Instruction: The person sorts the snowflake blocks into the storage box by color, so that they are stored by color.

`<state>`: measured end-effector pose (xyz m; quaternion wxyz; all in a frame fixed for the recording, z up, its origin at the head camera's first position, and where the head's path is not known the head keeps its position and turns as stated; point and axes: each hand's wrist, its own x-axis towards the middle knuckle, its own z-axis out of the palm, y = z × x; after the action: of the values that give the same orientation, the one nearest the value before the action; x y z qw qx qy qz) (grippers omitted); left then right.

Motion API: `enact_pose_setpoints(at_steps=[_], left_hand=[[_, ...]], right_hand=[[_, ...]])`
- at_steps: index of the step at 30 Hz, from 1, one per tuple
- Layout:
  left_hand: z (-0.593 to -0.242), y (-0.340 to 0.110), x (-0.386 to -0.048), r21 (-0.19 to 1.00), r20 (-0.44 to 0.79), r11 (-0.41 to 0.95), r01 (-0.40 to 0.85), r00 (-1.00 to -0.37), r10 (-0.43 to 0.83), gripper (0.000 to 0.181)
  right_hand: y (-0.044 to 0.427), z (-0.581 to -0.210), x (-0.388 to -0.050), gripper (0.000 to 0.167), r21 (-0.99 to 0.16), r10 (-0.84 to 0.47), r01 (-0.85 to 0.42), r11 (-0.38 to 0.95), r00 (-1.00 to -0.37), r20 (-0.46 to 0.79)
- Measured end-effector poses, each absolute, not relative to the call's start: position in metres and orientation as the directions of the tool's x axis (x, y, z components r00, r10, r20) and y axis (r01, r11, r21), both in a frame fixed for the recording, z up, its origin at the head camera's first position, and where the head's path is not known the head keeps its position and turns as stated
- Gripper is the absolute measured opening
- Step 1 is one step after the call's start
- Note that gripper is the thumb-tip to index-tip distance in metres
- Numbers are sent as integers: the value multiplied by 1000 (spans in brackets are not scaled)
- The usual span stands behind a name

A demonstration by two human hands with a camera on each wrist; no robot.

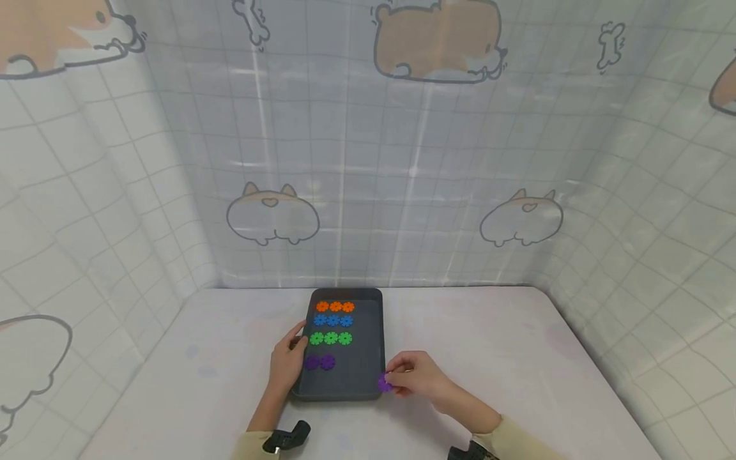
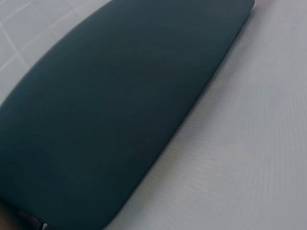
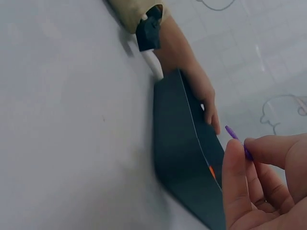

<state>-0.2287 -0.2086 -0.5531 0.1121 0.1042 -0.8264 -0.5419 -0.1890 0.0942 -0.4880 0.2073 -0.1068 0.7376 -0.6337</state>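
A dark grey rectangular tray (image 1: 365, 348) lies on the table. Inside it are rows of flower-shaped plastic pieces: three orange (image 1: 336, 306), three blue (image 1: 333, 320), three green (image 1: 331, 338) and, nearest the front, two purple (image 1: 327, 362). My left hand (image 1: 285, 362) grips the tray's left side, its thumb over the rim. Just beyond the right rim, near the front corner, my right hand (image 1: 418, 377) pinches another purple flower-shaped piece (image 1: 384, 383) between thumb and fingers. The right wrist view shows that piece (image 3: 231, 132) edge-on; the left wrist view is mostly the tray's outer wall (image 2: 105, 105).
The white-covered table (image 1: 489, 345) extends on both sides of the tray. Behind it hangs a gridded sheet (image 1: 368, 191) with cartoon dog prints, which also encloses the left and right sides. Both wrists wear black bands (image 1: 287, 437).
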Motion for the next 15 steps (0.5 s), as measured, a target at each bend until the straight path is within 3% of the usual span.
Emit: enact_pose_setpoints(at_steps=[15], left_hand=[[-555,-210,-229,916,69,398,-53,-956,-284,41]], right_hand=[[56,-486,-201,13,-977,-445,131,169,-874,-194]])
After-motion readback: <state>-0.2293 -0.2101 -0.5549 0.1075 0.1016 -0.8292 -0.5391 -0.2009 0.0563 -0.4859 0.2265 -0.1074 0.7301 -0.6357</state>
